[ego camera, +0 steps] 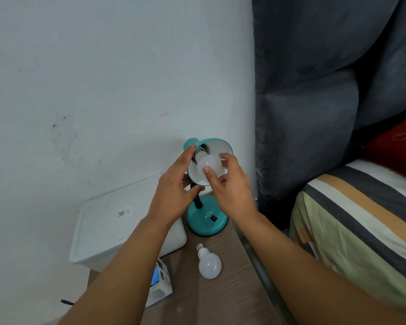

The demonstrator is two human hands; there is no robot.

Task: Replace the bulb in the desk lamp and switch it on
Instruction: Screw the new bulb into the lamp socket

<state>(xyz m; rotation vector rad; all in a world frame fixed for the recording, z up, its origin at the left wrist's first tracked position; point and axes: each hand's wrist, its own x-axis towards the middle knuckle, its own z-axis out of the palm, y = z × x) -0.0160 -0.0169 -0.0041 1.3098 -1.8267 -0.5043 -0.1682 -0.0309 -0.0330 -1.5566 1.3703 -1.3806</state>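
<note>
A teal desk lamp stands on the wooden table, its round base (pixel 206 219) carrying a black rocker switch (pixel 213 218). The shade (pixel 217 144) is tilted toward me. A white bulb (pixel 209 164) sits at the socket inside the shade, its metal thread still partly showing. My right hand (pixel 230 188) grips this bulb with thumb and fingers. My left hand (pixel 176 188) holds the shade's left edge, fingers spread along it. A second white bulb (pixel 209 263) lies loose on the table in front of the base.
A white lidded plastic box (pixel 108 231) stands left of the lamp. A small blue-and-white bulb carton (pixel 161 281) lies near the table's front. A grey padded headboard (pixel 302 102) and a striped bed (pixel 361 219) are on the right; the wall is close behind.
</note>
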